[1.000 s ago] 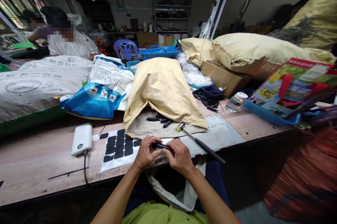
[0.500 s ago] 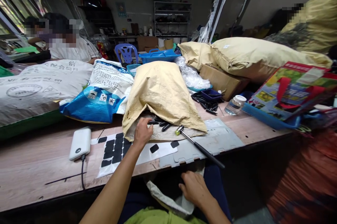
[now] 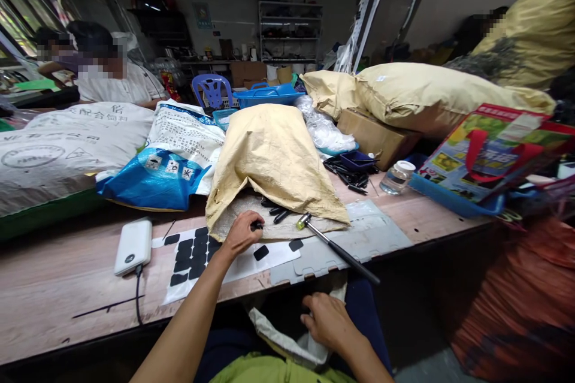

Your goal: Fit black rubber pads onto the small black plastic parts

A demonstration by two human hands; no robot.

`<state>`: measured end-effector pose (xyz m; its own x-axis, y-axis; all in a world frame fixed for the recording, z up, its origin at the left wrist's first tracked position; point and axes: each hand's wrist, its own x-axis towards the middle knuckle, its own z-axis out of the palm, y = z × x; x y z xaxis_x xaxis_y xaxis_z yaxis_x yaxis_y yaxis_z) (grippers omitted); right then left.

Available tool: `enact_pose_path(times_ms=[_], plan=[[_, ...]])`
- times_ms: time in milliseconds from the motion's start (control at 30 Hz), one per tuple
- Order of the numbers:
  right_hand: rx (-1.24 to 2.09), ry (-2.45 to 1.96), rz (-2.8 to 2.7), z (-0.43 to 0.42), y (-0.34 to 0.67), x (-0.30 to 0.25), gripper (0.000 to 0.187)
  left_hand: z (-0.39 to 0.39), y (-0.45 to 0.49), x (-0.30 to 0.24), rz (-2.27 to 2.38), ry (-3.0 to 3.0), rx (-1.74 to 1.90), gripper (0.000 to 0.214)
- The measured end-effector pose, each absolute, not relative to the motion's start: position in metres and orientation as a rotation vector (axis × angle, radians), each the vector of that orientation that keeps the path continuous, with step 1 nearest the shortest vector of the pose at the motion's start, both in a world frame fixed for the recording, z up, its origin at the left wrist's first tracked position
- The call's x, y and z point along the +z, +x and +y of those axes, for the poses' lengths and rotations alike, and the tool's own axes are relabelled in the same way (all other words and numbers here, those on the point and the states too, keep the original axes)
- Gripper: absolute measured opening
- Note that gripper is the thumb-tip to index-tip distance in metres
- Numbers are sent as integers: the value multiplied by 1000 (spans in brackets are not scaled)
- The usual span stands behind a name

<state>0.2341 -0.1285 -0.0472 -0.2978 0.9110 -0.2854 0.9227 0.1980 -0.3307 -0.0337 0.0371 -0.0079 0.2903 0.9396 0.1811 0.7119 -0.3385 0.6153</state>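
Power bank (image 3: pixel 133 246): white, flat on the table, cable plugged in at its near end.
Pad sheet (image 3: pixel 193 263): rows of black pads on white backing, just left of the left forearm; it runs on under the wrist to two lone pads.
Left hand (image 3: pixel 242 233): fingers together, clamped on a black piece, over the sack's front lip.
Black piece (image 3: pixel 256 225): at the fingertips, one dark end showing on the right side of the grip; rest hidden by the hand.
Yellow sack (image 3: pixel 278 161): mouth toward the worker; more black pieces (image 3: pixel 281 217) in it, just right of the grip.
Right hand (image 3: pixel 330 318): low over the lap bag (image 3: pixel 287 338), fingers curled; can't tell from here if it's holding anything.
Hammer (image 3: pixel 336 248): head on the sack lip, handle slanting right past the table edge.
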Motion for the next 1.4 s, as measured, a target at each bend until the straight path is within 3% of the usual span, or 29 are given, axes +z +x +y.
enact_pose_path(times_ms=[133,200,300,367,433,600,733,933,1033,1400], plan=[[-740,1986,2723,-113,242,-15,17,13,-35,-8,1291,2183,708,41],[-439,2254,2858,-100,251,-1,24,2,-32,-12,1259,2163,785,43],[109,2513,2752,-77,269,6,19,-12,-24,-21,1319,2139,975,57],[242,2507,2600,-65,281,0,26,-20,-19,-28,1432,2116,1090,65],[247,2464,2525,-56,288,-9,26,-26,-16,-34,1614,2075,1169,58],[250,2461,2506,-54,289,-22,12,-34,-16,-36,1840,2062,1091,17],[48,2590,2581,-67,273,-19,16,-38,-14,-28,1669,2225,958,16],[-771,2556,2933,-92,238,-7,26,-36,-15,-25,1562,2190,888,16],[-1009,2447,2959,-101,223,-1,27,-34,-17,-24,1544,2139,875,15],[-784,2164,3207,-114,201,-4,40,-31,-19,-25,1567,2055,849,11]])
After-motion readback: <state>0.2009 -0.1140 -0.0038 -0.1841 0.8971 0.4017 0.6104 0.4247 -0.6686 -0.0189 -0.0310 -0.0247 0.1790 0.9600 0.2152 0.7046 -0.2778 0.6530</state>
